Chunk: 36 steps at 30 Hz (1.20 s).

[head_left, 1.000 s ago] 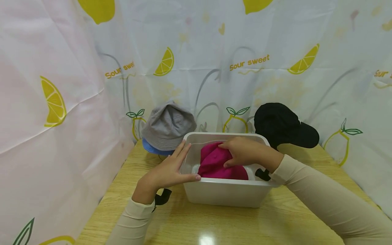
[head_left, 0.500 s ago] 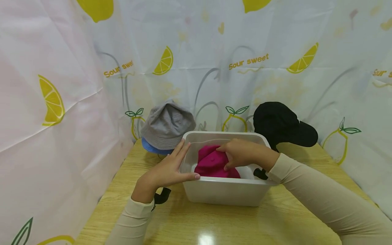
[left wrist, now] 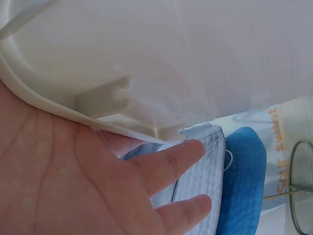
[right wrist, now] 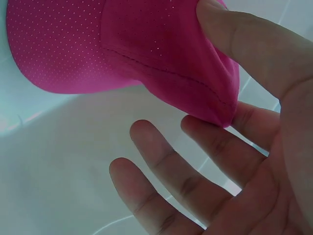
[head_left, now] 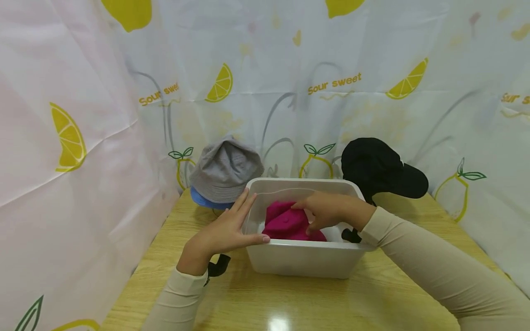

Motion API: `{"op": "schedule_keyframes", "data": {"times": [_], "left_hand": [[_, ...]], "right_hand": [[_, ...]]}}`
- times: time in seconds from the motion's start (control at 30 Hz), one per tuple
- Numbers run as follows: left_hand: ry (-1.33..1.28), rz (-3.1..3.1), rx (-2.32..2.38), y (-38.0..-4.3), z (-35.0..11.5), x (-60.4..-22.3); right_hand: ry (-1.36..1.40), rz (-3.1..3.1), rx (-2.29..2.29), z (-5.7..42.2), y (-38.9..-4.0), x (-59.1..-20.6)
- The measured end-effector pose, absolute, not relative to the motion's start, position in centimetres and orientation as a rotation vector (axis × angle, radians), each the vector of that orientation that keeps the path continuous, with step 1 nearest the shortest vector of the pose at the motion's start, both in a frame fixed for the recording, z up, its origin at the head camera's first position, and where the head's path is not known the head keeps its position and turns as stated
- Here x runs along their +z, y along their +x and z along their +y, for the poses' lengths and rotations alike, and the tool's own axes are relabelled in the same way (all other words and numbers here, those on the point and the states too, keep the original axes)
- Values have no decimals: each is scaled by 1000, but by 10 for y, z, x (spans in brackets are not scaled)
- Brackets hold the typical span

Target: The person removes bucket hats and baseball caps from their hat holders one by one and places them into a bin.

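Note:
A magenta baseball cap (head_left: 283,226) with a perforated pattern lies inside a white plastic bin (head_left: 302,259). My right hand (head_left: 327,209) reaches over the bin and pinches the cap's edge. In the right wrist view, the thumb lies on the cap (right wrist: 161,54) and the index finger goes behind it, while the other fingers stay spread. My left hand (head_left: 219,234) rests on the bin's left side, its thumb along the near rim. Its fingers look straight in the left wrist view, with the palm against the bin's rim (left wrist: 54,110).
Behind the bin at left, a grey bucket hat (head_left: 227,170) sits over a blue hat (head_left: 207,200). A black baseball cap (head_left: 378,168) is perched at the back right. All stand on a wooden table (head_left: 232,303), with a lemon-print curtain (head_left: 265,119) behind.
The magenta cap has shifted slightly left and lower in the bin, and my right hand has gone down a little with it. My left hand keeps its place on the rim.

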<state>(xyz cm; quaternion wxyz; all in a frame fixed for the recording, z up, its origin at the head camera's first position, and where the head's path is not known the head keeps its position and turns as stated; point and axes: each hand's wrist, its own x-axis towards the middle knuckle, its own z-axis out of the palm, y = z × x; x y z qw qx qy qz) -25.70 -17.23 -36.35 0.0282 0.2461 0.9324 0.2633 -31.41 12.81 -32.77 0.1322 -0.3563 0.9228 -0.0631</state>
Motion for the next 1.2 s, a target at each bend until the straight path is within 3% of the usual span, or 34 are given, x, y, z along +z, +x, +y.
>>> {"op": "schedule_keyframes", "data": {"times": [1.2], "left_hand": [[763,2888,825,-255,-171,-363]], "right_hand": [[-987,2631,-176,137,-325,-334]]}}
